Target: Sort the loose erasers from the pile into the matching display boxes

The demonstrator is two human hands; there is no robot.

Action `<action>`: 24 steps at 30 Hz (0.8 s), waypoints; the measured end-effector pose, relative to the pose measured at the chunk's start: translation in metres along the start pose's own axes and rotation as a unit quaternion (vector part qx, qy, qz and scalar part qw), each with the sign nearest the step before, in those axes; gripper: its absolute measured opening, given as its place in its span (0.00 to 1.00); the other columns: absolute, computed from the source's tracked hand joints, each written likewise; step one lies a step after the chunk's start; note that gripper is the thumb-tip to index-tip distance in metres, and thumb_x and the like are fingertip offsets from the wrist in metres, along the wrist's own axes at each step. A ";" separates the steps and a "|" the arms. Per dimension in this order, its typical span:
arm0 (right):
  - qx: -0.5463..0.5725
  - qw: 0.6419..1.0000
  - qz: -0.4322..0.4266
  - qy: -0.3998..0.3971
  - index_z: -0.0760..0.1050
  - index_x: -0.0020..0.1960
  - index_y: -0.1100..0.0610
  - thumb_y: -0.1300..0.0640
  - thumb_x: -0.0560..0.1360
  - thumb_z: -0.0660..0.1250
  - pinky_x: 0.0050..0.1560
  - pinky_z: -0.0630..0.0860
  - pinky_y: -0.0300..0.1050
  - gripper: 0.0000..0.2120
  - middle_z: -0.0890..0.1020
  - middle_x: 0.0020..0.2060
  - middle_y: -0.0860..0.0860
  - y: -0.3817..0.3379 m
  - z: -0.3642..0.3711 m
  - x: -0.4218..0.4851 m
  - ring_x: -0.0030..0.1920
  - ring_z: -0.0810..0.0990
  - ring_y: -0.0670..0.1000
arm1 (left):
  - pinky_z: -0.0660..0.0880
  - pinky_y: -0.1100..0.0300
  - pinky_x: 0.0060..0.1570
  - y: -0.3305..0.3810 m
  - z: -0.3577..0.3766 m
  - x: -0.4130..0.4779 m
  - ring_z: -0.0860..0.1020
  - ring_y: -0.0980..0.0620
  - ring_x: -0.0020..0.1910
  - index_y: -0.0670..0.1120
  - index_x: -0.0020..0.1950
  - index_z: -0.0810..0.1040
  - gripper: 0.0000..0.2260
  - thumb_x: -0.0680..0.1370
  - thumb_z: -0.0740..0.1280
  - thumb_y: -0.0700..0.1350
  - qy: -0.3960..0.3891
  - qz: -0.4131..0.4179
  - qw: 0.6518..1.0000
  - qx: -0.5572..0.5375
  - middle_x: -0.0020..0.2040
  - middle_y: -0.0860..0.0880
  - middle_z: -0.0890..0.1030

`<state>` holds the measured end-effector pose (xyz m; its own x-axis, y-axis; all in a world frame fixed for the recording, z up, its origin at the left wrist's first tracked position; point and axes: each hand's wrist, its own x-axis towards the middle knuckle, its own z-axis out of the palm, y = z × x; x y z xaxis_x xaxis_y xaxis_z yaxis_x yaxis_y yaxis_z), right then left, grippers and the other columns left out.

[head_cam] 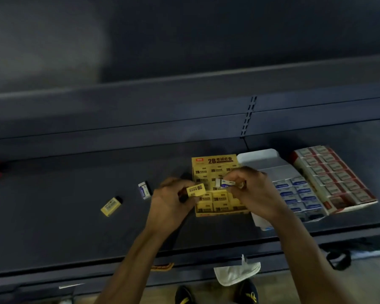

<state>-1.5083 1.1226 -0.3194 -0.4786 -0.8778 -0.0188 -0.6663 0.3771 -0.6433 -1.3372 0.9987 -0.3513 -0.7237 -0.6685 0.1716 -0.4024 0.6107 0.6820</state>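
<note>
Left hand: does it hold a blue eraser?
No, the left hand pinches a yellow eraser; the blue eraser is in the right hand.

1 view only: a head-worn wide-angle camera, close above the front edge of the dark shelf (64, 227), faces forward and steeply down. The left hand (171, 200) and right hand (252, 191) sit mid-frame, with the shelf's back edge above them.

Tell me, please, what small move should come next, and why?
Probably lower the left hand and set its yellow eraser into the yellow box beside it: the print matches. The right hand's blue eraser belongs in the blue box.
</note>
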 end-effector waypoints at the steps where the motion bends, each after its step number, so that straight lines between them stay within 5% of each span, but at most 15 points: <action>1: 0.006 1.000 0.001 -0.003 0.79 0.54 0.56 0.59 0.73 0.69 0.39 0.68 0.23 0.10 0.81 0.49 0.46 0.004 -0.002 -0.002 0.41 0.74 0.36 | 0.71 0.74 0.44 0.004 0.004 0.000 0.76 0.62 0.43 0.50 0.53 0.82 0.13 0.69 0.75 0.44 -0.010 0.003 1.000 -0.004 0.47 0.55 0.77; 10: 0.019 1.000 -0.007 0.014 0.80 0.50 0.54 0.59 0.72 0.71 0.42 0.73 0.29 0.08 0.80 0.43 0.42 0.030 -0.016 -0.019 0.40 0.77 0.37 | 0.74 0.67 0.52 0.027 0.028 0.001 0.76 0.61 0.49 0.51 0.56 0.81 0.16 0.70 0.75 0.44 -0.043 -0.001 0.999 0.006 0.52 0.57 0.76; 13: 0.032 0.999 -0.018 0.019 0.80 0.48 0.54 0.60 0.72 0.71 0.40 0.71 0.24 0.06 0.78 0.38 0.37 0.034 -0.020 -0.023 0.39 0.76 0.31 | 0.76 0.63 0.53 0.032 0.033 0.002 0.77 0.59 0.50 0.50 0.56 0.81 0.16 0.70 0.75 0.44 -0.047 -0.001 0.999 0.018 0.53 0.55 0.77; 18: 0.041 0.998 0.004 0.040 0.80 0.47 0.53 0.59 0.72 0.70 0.44 0.73 0.29 0.05 0.80 0.42 0.42 0.049 -0.030 -0.027 0.43 0.78 0.38 | 0.70 0.76 0.45 0.037 0.038 0.006 0.75 0.63 0.45 0.50 0.54 0.81 0.13 0.70 0.75 0.46 -0.032 -0.002 0.999 0.013 0.50 0.56 0.79; 24: 0.001 1.000 0.005 -0.010 0.79 0.48 0.54 0.62 0.71 0.70 0.49 0.75 0.32 0.07 0.79 0.45 0.43 0.072 -0.052 -0.036 0.45 0.79 0.42 | 0.71 0.75 0.42 0.053 0.044 0.013 0.75 0.65 0.42 0.50 0.55 0.80 0.13 0.71 0.74 0.48 -0.035 0.002 0.999 0.003 0.47 0.59 0.78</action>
<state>-1.5687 1.1968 -0.3256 -0.4742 -0.8795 -0.0398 -0.6603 0.3852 -0.6446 -1.3922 1.0414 -0.3438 -0.7622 -0.6355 0.1236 -0.4032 0.6153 0.6773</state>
